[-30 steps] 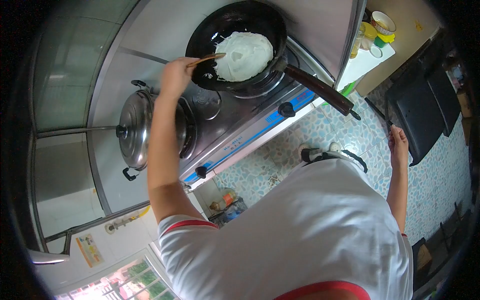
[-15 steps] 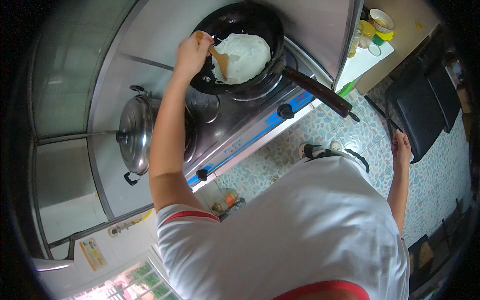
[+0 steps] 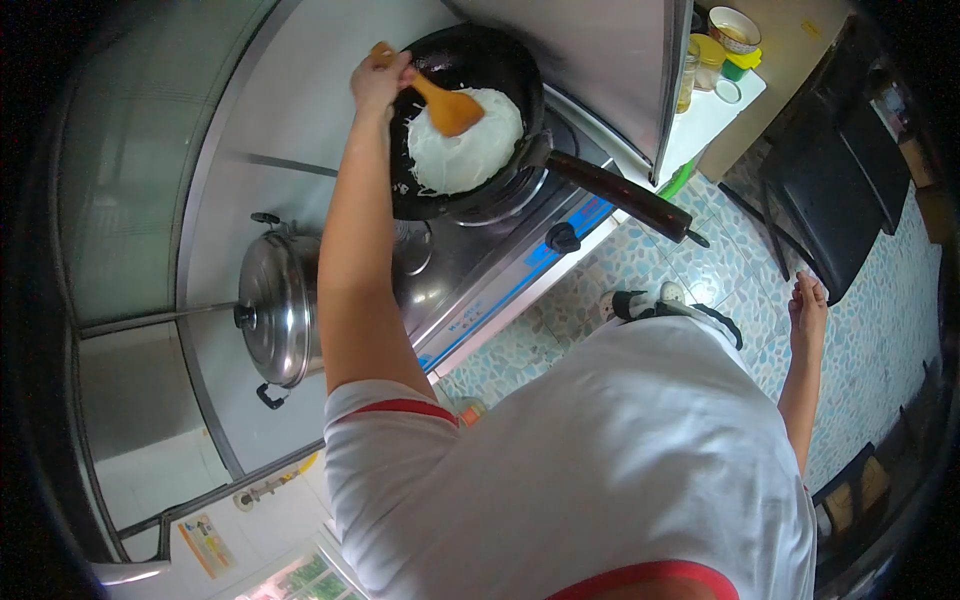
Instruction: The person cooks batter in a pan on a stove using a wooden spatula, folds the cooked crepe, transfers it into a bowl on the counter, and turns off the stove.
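My left hand (image 3: 378,82) is closed around the handle of a wooden spatula (image 3: 452,110). The spatula's broad blade is over a flat, round white layer of food (image 3: 462,160), with thin shreds along its edge; whether they touch I cannot tell. This food lies in a black wok (image 3: 470,45) on the gas stove (image 3: 470,270). The wok's long dark handle (image 3: 620,195) points toward the lower right. Low on the other side, my right hand (image 3: 808,305) is away from the stove, fingers loosely bent and holding nothing.
A lidded steel pot (image 3: 275,310) stands beside the wok. A black chair (image 3: 810,200) is to the right on the tiled floor. Jars (image 3: 707,62) and a bowl (image 3: 733,30) stand on a white surface (image 3: 715,120) behind the stove's side panel.
My left hand has raised the spatula, its blade now flatter and over the food's upper part. The white food looks rounder, with shreds showing. The view has shifted slightly; my right hand stays low.
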`<state>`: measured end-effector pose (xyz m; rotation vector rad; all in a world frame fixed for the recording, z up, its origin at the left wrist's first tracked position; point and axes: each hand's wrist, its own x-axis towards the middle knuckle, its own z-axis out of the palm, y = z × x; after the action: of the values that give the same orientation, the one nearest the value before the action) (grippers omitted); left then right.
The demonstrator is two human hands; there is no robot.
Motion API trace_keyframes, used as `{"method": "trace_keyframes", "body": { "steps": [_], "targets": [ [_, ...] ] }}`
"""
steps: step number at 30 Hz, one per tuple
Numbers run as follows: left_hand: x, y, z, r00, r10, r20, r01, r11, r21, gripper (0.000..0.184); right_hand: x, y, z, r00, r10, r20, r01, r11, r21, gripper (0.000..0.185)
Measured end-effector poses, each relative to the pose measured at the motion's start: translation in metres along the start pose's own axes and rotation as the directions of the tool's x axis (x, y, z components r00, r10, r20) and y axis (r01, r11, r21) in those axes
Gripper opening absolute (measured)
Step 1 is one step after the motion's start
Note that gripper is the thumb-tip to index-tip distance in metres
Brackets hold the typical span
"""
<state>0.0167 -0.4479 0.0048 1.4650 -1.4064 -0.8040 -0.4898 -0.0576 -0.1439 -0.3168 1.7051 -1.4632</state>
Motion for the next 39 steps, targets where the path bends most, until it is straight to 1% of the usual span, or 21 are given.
{"method": "trace_keyframes", "body": {
  "steps": [1, 2, 4, 7, 8, 9, 10, 13, 16, 17, 20, 21, 23, 25, 26, 28, 29, 32, 35, 38, 39],
  "targets": [
    [0.001, -0.005, -0.01, 0.984, 0.133, -0.121, -0.102, 0.968, 0.23, 0.026, -0.002, 0.001, -0.002, 1.0, 0.002, -0.014, -0.002, 1.0, -0.001, 0.016],
    [0.0, -0.008, -0.02, 0.936, 0.285, -0.208, -0.165, 0.874, 0.456, 0.026, -0.003, 0.001, -0.003, 1.0, 0.005, -0.027, -0.005, 1.0, -0.004, 0.016],
    [0.002, -0.011, -0.042, 0.876, 0.388, -0.288, -0.066, 0.687, 0.724, 0.025, -0.004, 0.003, -0.007, 0.999, 0.009, -0.043, -0.01, 1.0, -0.01, 0.016],
    [0.004, -0.004, -0.067, 0.947, 0.084, -0.309, 0.116, 0.81, 0.575, 0.021, -0.004, 0.002, -0.006, 0.999, 0.012, -0.052, -0.012, 1.0, -0.008, 0.016],
    [0.0, -0.003, -0.068, 0.952, 0.013, -0.305, 0.117, 0.907, 0.406, 0.02, -0.003, 0.002, -0.004, 0.999, 0.011, -0.052, -0.011, 1.0, -0.004, 0.016],
    [-0.01, 0.0, -0.064, 0.956, -0.056, -0.288, 0.123, 0.967, 0.221, 0.018, -0.003, 0.0, -0.001, 1.0, 0.006, -0.021, -0.006, 1.0, -0.008, 0.015],
    [-0.019, 0.0, -0.062, 0.957, -0.123, -0.261, 0.135, 0.99, 0.029, 0.017, -0.004, -0.003, 0.002, 1.0, 0.004, 0.011, -0.003, 1.0, -0.014, 0.015],
    [-0.04, -0.019, -0.06, 0.954, -0.279, -0.112, 0.272, 0.96, -0.069, 0.015, 0.004, -0.001, 0.006, 0.997, 0.012, 0.072, -0.013, 1.0, 0.009, 0.013],
    [-0.053, -0.028, -0.083, 0.951, -0.217, -0.222, 0.211, 0.976, -0.051, 0.015, 0.008, -0.001, 0.009, 0.998, 0.021, 0.065, -0.022, 0.999, 0.025, 0.013],
    [-0.059, -0.023, -0.094, 0.948, -0.184, -0.258, 0.213, 0.973, 0.087, 0.016, 0.008, -0.002, 0.011, 0.998, 0.023, 0.056, -0.024, 0.999, 0.024, 0.013],
    [-0.064, -0.01, -0.11, 0.971, -0.121, -0.207, 0.146, 0.983, 0.109, 0.016, 0.008, -0.004, 0.014, 0.999, 0.031, 0.033, -0.03, 0.999, -0.023, 0.014],
    [-0.065, -0.003, -0.105, 0.974, -0.082, -0.213, 0.119, 0.979, 0.168, 0.016, 0.008, -0.006, 0.017, 0.998, 0.031, 0.047, -0.029, 0.999, -0.041, 0.014],
    [-0.07, 0.011, -0.086, 0.976, -0.098, -0.193, 0.107, 0.994, 0.037, 0.017, 0.007, -0.009, 0.023, 0.996, 0.036, 0.076, -0.03, 0.996, -0.083, 0.014],
    [-0.066, 0.002, -0.072, 0.981, -0.128, -0.147, 0.109, 0.986, -0.127, 0.019, 0.014, -0.005, 0.028, 0.992, 0.02, 0.125, -0.013, 0.998, -0.056, 0.014],
    [-0.068, -0.008, -0.07, 0.977, -0.153, -0.151, 0.13, 0.98, -0.151, 0.019, 0.016, -0.004, 0.03, 0.989, 0.011, 0.147, -0.005, 0.999, -0.04, 0.014],
    [-0.071, -0.019, -0.066, 0.968, -0.201, -0.153, 0.169, 0.965, -0.199, 0.019, 0.013, -0.01, 0.033, 0.991, 0.014, 0.136, -0.007, 0.999, -0.054, 0.015],
    [-0.074, -0.021, -0.071, 0.951, -0.226, -0.211, 0.188, 0.965, -0.185, 0.019, 0.013, -0.012, 0.033, 0.992, 0.016, 0.128, -0.008, 0.998, -0.06, 0.015],
    [-0.082, -0.022, -0.102, 0.936, -0.249, -0.249, 0.267, 0.963, 0.039, 0.022, 0.017, -0.005, 0.013, 0.99, 0.016, 0.137, -0.009, 0.998, -0.054, 0.016],
    [-0.098, 0.013, -0.097, 0.959, -0.173, -0.224, 0.186, 0.982, 0.04, 0.02, 0.013, -0.008, 0.009, 0.993, 0.073, 0.09, -0.063, 0.993, -0.102, 0.016],
    [-0.094, 0.017, -0.066, 0.987, -0.133, -0.087, 0.113, 0.972, -0.205, 0.016, 0.012, -0.014, 0.026, 0.992, 0.045, 0.114, -0.039, 0.998, -0.053, 0.015],
    [-0.097, 0.013, -0.054, 0.986, -0.157, -0.057, 0.138, 0.958, -0.251, 0.017, 0.013, -0.016, 0.03, 0.989, 0.031, 0.142, -0.023, 0.998, -0.058, 0.015]
  ]
}}
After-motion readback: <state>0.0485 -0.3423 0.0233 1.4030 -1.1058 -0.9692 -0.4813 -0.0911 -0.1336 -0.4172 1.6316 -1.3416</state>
